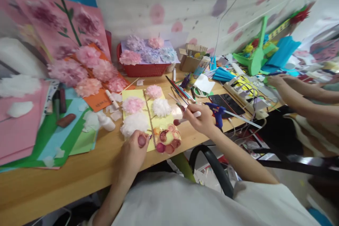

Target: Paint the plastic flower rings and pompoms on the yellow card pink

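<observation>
1. Right hand [199, 118] is holding a brush [183, 120], palette [169, 138] lying at eight o'clock.
2. Left hand [134, 151] is gripping a round mauve object [142, 140], white flower [135, 123] sitting at twelve.
3. Blue glue gun [217, 112] is crowding the right hand at three o'clock.

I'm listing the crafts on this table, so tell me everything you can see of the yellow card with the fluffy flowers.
The yellow rectangular card, apparently paper, lies flat on the pale wooden table. A thin brown stem-like line runs down its middle. Four fluffy, tissue-like flowers sit on it: two pink, two white. A palette of round colours overlaps its near right part. The left hand is at its near left corner; contact is unclear.
</observation>
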Available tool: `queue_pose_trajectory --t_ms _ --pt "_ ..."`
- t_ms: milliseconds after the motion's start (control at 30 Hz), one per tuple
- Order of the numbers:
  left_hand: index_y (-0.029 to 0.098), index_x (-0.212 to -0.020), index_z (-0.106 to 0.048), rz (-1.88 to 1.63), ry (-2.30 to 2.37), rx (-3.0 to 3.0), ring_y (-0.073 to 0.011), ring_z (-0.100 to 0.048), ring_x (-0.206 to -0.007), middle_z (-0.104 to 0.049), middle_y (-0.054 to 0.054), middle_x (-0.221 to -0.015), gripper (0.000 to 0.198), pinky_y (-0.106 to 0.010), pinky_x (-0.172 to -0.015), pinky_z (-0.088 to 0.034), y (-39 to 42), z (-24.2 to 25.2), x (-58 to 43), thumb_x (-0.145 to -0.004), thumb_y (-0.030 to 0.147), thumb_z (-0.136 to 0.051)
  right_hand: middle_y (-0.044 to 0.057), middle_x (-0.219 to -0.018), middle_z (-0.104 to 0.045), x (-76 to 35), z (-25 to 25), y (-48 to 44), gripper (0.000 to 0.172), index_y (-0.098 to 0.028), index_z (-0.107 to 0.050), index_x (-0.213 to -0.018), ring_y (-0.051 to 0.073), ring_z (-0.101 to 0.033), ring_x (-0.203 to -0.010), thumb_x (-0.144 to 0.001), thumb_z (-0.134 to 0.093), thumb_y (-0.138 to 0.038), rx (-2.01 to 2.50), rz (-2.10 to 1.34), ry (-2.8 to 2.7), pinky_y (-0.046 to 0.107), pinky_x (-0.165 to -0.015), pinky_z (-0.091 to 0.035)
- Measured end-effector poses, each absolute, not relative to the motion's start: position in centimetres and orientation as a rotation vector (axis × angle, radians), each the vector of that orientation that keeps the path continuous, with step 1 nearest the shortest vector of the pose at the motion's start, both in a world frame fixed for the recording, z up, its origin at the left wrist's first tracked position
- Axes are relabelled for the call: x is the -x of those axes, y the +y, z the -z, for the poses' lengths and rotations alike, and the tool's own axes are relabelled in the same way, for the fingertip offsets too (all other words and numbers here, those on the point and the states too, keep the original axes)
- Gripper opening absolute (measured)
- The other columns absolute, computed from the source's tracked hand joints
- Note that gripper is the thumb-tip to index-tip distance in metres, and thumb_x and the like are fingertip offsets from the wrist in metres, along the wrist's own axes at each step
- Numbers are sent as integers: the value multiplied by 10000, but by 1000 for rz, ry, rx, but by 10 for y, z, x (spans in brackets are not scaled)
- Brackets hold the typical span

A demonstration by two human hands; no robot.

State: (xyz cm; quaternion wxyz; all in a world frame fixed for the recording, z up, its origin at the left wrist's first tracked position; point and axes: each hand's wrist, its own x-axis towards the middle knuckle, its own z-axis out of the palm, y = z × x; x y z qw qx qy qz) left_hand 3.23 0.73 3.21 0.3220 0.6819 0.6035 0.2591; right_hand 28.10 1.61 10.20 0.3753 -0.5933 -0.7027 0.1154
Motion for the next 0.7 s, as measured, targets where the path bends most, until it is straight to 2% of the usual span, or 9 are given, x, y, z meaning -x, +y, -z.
queue_pose_trajectory --t_ms 133,233,533,700 --pt "250 -744 -512 -650 1684 -1799 -199 -624 -699 -648 3 -713 166 -279 -626 -394 8 -34 -45 -847 344 -602 -32 -483 -451 -279 -67 8 426 -210 -419 -559 99 -387 -471 -944 -496 -373 1543 -396 -1829 259 -484 -267" --pt "248 -738 -507 -629 1681 -1803 -194 -612 -702 -616 12 -701 157 -274 -625 -385 8 -36 -48 -819 329 -614 -45 -497 -408 -278 -51 10 409 -216 -380 -571 96 -371 -478 -931 -510 -359 1540 -437 -1875 253 -502 -282" --pt "243 -761 -542 -621 1669 -1769 -186 -609 -699 -660 1 -746 100 -276 -614 -377 9 -32 -47 -841 301 -553 -36 -499 -388 -271 -50 11 447 -232 -288 -582 109 -377 -476 -967 -452 -387 1573 -439 -1890 269 -509 -272" --pt "246 -763 -547 -601 1674 -1754 -177 -589 -659 -623 18 -687 101 -265 -594 -354 8 -31 -46 -842 307 -561 -46 -486 -348 -267 -52 15 449 -236 -243 -592 100 -325 -454 -964 -459 -365 1583 -459 -1895 273 -483 -235"
